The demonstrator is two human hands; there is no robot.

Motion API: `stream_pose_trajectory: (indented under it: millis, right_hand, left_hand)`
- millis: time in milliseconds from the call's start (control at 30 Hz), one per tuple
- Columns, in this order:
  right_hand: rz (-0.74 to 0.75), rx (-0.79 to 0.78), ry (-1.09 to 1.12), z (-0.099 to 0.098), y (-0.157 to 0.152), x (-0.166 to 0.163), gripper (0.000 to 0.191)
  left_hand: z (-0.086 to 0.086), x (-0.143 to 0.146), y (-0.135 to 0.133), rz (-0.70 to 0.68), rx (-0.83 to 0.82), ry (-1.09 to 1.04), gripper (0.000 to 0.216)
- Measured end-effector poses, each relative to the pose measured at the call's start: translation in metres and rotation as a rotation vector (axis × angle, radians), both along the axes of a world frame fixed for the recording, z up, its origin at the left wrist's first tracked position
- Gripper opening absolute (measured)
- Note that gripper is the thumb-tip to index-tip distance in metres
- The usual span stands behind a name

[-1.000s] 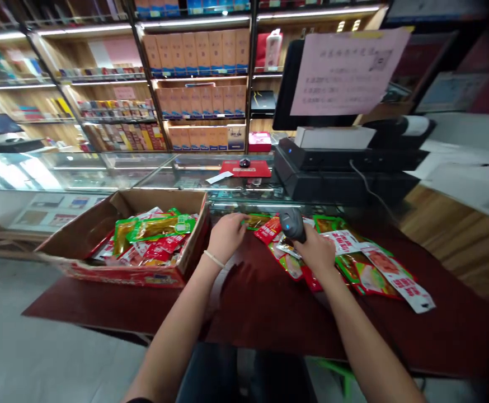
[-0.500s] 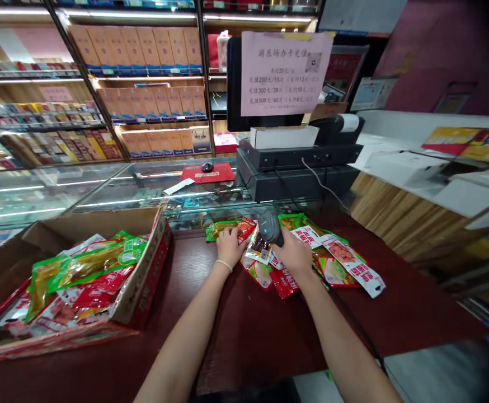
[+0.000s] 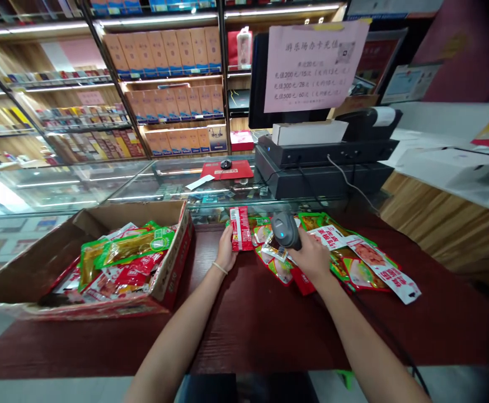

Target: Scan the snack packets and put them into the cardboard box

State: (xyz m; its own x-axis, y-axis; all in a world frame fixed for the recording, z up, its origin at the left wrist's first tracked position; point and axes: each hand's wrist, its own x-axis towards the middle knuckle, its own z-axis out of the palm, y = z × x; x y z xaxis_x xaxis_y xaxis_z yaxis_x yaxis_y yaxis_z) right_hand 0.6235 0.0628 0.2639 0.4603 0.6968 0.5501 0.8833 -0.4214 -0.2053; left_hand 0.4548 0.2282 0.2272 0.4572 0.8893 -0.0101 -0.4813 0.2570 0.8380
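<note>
dark red table (image 3: 253, 313); above it, the right hand (image 3: 314, 257) grips a grey scanner (image 3: 285, 229), and the left hand (image 3: 226, 252) pinches a red packet (image 3: 241, 229) by its left side: probably light, flexible, slippery, best held by an edge.

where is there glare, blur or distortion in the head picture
Head view: bright streaks glare across the clear glass counter; head view: tiny print on the red-and-white plastic packet in the left hand is unreadable; head view: the bottom line of the pink paper sign blurs; head view: the right edge falls to black, thin black shelf uprights lean, perhaps lens distortion
</note>
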Motion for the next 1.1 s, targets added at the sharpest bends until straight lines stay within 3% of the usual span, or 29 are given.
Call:
stream_pose_trajectory:
  millis: [100, 233, 367, 500, 600, 833, 1100]
  right_hand:
    - [0.049, 0.017, 0.014, -0.003, 0.001, -0.007, 0.046]
    - [0.054, 0.013, 0.020, -0.008, 0.002, -0.013, 0.051]
    - [0.081, -0.005, 0.016, -0.010, 0.002, -0.018, 0.049]
    - [0.177, 0.019, -0.005, -0.009, 0.002, -0.024, 0.053]
    - [0.254, 0.032, -0.032, -0.008, 0.001, -0.030, 0.059]
    - [0.307, -0.030, -0.078, -0.006, 0.000, -0.034, 0.030]
    - [0.228, -0.074, 0.037, -0.001, 0.000, -0.038, 0.042]
  left_hand:
    - [-0.004, -0.015, 0.004, -0.084, -0.148, -0.068, 0.044]
    - [-0.006, -0.019, 0.003, -0.114, -0.089, -0.054, 0.046]
    - [-0.007, -0.018, 0.003, -0.044, 0.139, 0.075, 0.054]
    - [-0.009, -0.024, 0.008, 0.107, 0.514, 0.376, 0.035]
    - [-0.011, -0.028, 0.010, 0.153, 0.625, 0.553, 0.030]
    - [-0.010, -0.028, 0.007, 0.159, 0.639, 0.599, 0.025]
    - [-0.011, -0.028, 0.008, 0.148, 0.512, 0.459, 0.026]
